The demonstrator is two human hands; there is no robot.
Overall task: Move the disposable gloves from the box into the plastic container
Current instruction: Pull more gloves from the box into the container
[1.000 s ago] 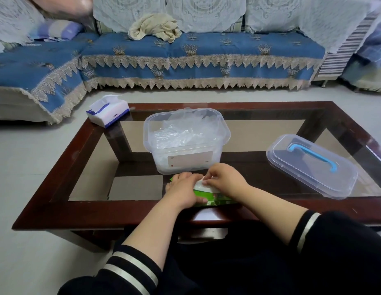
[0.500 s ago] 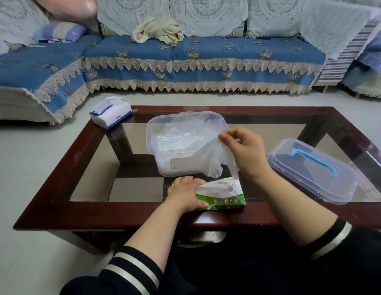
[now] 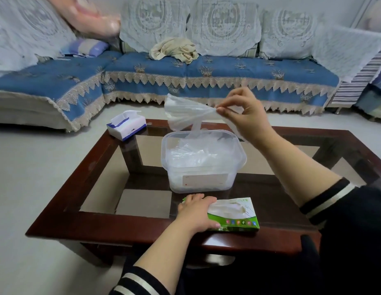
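The right hand (image 3: 245,116) had its thumb and forefinger pinched on the gathered end of a clear disposable glove (image 3: 185,112), its other fingers loosely curled above. The glove fanned out to the left of the pinch, in the air above the back rim of the open plastic container (image 3: 203,162), with a strip of it hanging down to that rim. The container stood on the glass top of a dark wooden coffee table (image 3: 64,201), with more crumpled clear gloves (image 3: 196,153) piled inside it.

The left hand (image 3: 196,211) lay palm down on the left end of the green glove box (image 3: 234,216), fingers together on top and the thumb curled against the near side. The box sat at the table's near edge, just in front of the container and not touching it.

A blue and white tissue box (image 3: 126,124) stood on the far left corner of the table. Behind it ran a blue sofa (image 3: 206,71) with lace trim, a beige cloth (image 3: 173,50) bunched on its seat.
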